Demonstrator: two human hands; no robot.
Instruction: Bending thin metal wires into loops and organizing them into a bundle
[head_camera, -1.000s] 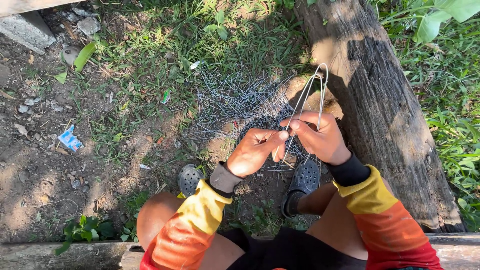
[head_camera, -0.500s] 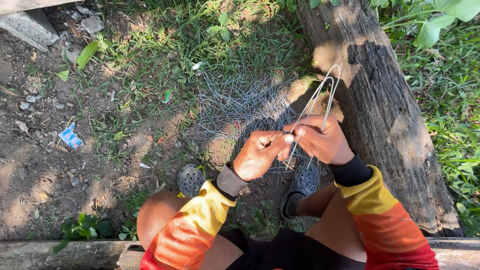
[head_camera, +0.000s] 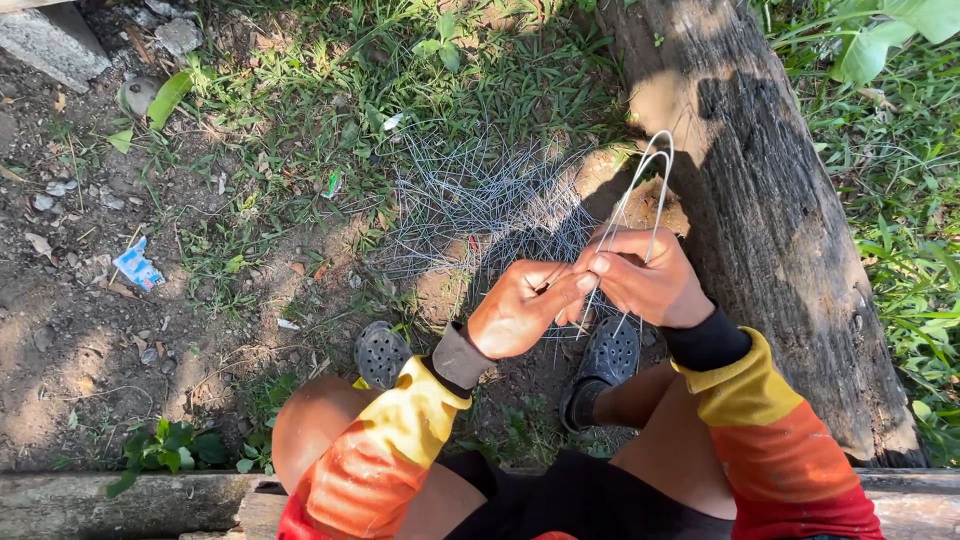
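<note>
Head view, looking down past our knees: we hold a thin grey wire bent into a long hairpin loop (head_camera: 640, 205), its rounded end pointing up and away from us against the trunk, its two legs running down into our fingers. Our right hand (head_camera: 645, 280) is closed around the lower part of the loop, and our left hand (head_camera: 520, 310) pinches the wire ends just beside it, so the two hands meet, fingertips touching. Below and beyond the hands, a loose heap of cut grey wire pieces (head_camera: 470, 205) lies spread on the grass and bare soil. Two dark perforated rubber clogs (head_camera: 612, 352) sit on the ground under our hands, one on each foot. Orange-and-yellow long sleeves (head_camera: 405, 430) cover both arms. A thick weathered brown log (head_camera: 780, 230) slants along the right side, with green weeds past it. Well off to the left, a small blue-and-white scrap wrapper (head_camera: 137, 265) lies in the dirt.
</note>
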